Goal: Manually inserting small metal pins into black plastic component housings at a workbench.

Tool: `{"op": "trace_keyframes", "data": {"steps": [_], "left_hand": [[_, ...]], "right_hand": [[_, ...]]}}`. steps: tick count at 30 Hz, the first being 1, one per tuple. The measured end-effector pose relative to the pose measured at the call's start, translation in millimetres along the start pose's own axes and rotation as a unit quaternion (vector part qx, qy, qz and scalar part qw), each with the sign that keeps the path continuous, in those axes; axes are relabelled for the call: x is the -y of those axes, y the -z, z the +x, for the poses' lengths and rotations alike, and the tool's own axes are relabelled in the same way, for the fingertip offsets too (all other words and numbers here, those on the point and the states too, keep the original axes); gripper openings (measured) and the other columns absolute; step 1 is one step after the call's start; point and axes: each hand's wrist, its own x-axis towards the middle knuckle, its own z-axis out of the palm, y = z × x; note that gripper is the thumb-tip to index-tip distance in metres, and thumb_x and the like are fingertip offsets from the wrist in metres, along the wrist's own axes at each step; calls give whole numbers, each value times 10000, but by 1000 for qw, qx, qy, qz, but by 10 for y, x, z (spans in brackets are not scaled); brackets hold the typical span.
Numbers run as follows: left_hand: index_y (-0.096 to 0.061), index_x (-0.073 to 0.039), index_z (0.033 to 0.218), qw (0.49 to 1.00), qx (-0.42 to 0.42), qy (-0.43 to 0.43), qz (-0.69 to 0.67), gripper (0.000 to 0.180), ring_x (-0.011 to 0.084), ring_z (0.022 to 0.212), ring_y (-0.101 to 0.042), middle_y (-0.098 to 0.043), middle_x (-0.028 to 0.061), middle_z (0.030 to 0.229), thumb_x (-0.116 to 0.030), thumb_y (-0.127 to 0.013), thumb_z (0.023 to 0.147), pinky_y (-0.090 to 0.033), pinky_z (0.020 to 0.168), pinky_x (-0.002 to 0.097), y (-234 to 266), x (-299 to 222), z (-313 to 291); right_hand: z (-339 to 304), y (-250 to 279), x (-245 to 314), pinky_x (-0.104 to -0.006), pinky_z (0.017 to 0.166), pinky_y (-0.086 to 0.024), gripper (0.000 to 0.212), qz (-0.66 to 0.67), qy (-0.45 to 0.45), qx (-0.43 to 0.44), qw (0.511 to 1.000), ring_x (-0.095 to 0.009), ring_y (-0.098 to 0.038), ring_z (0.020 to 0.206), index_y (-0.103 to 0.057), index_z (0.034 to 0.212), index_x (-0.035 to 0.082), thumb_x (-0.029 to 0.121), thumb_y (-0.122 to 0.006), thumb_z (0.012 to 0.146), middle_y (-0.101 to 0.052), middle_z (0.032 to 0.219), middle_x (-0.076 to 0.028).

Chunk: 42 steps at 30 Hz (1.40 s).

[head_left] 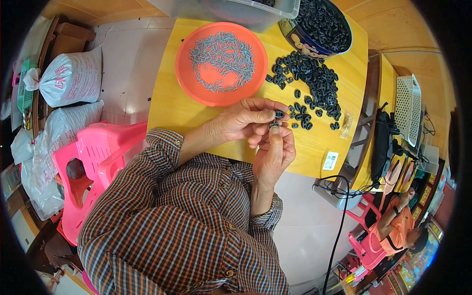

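Note:
My left hand (pixel 244 119) is closed, pinching a small black two-holed plastic piece (pixel 279 114) between thumb and fingers. Just below it, my right hand (pixel 277 150) holds another such black piece (pixel 274 125) under its thumb. The two pieces are close together; whether they touch I cannot tell. A heap of similar black pieces (pixel 319 83) lies on the yellow table (pixel 307 152) to the right of my hands, with several loose ones nearest them. Beyond my left hand sits a round orange plate (pixel 184 73) strewn with small grey spring-like pieces (pixel 223 56).
A round tin (pixel 293 40) full of black pieces and a clear plastic box (pixel 241 19) stand at the table's far side. A white label (pixel 330 161) lies near the right edge. Pink chair (pixel 105 147) and white sacks (pixel 72 78) are leftward. Another person (pixel 396 223) sits at right.

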Motion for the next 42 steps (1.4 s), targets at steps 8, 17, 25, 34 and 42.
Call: {"op": "trace_keyframes", "data": {"steps": [8, 17, 25, 34, 42], "left_hand": [[-564, -16, 1186, 999, 31, 0, -7, 311, 226, 955, -629, -603, 181, 1138, -96, -584, 886, -547, 720, 288, 12, -3, -2], [-559, -44, 1205, 999, 42, -27, -10, 323, 120, 711, -600, -599, 179, 1146, -110, -581, 890, -548, 645, 275, -1, 4, 12], [-562, -41, 1201, 998, 62, -14, -21, 315, 171, 856, -628, -602, 174, 1146, -113, -573, 895, -546, 682, 288, 37, -11, 18], [-559, -35, 1204, 1000, 24, -15, -6, 311, 284, 1083, -570, -602, 172, 1146, -100, -563, 899, -520, 832, 360, 53, 19, 6], [-551, -30, 1212, 999, 41, -15, 7, 319, 298, 1120, -549, -603, 168, 1145, -92, -561, 899, -487, 891, 391, 58, 16, 15]], "right_hand": [[2, 15, -11, -232, 485, -458, 135, 5, 4, 2, 1000, -133, -553, 523, -523, 850, 1, 105, -490, 930, -612, 746, -120], [8, -2, 27, -238, 459, -450, 141, -8, 3, -40, 999, -132, -537, 494, -515, 848, 3, 121, -504, 924, -610, 730, -126], [16, 12, 16, -239, 448, -446, 142, -25, -1, -48, 999, -130, -538, 490, -516, 840, 1, 118, -512, 922, -612, 729, -123], [15, 9, 19, -240, 435, -442, 145, -26, -3, -52, 998, -129, -540, 485, -520, 843, -2, 121, -521, 919, -613, 718, -119], [22, 22, 4, -242, 434, -445, 141, -17, -3, -54, 998, -132, -544, 483, -521, 847, -2, 119, -522, 919, -617, 719, -121]]}}
